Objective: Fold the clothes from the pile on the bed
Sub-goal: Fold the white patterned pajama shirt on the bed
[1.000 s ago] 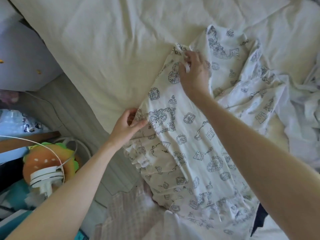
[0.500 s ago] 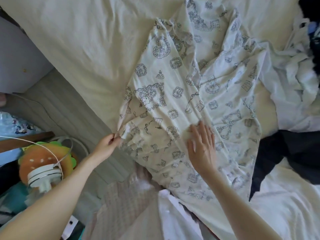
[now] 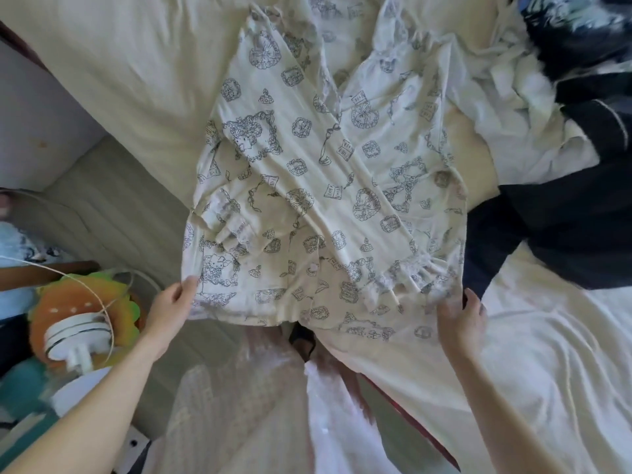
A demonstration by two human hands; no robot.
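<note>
A cream pyjama top (image 3: 328, 186) printed with dark blue drawings lies spread on the bed (image 3: 130, 70), both sleeves folded across its front, the hem toward me. My left hand (image 3: 169, 307) pinches the hem's left corner between thumb and fingers. At the hem's right corner, my right hand (image 3: 461, 314) grips the frilled edge, its fingers partly tucked under the cloth. The pile of clothes (image 3: 554, 97), white and dark blue pieces, lies crumpled at the right and far right of the bed.
The bed's edge runs diagonally at the left, with grey floor (image 3: 99, 206) below it. An orange and green plush toy (image 3: 82, 302) with a white device and cable sits on the floor at the left. My white clothing (image 3: 260, 405) fills the bottom centre.
The right hand left the middle of the top and went to the hem's right corner. The left hand slid down to the left corner. The view shifted right, so the top lies flatter and wider.
</note>
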